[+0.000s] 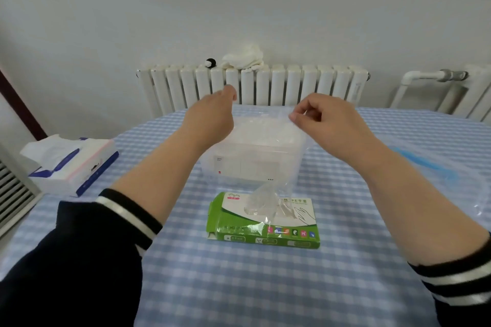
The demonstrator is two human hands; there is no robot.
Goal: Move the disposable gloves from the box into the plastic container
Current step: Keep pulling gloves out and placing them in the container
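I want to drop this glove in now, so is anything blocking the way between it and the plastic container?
Nothing visible does. The glove hangs from both hands right over the open plastic container, with no lid on it; its lower end trails at the green box.

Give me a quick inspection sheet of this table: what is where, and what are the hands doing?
Surface: table under a blue checked cloth.
Job's things: green glove box lying flat; clear plastic container behind it holds crumpled gloves; a clear glove hangs from above the container down to the box.
Clutter: tissue pack at left; clear bag with blue strip at right.
Hands: left hand and right hand above the container; the right pinches the glove; the left's grip is hidden.
Cables: nothing seen.
Surroundings: white radiator with a white cloth on top.
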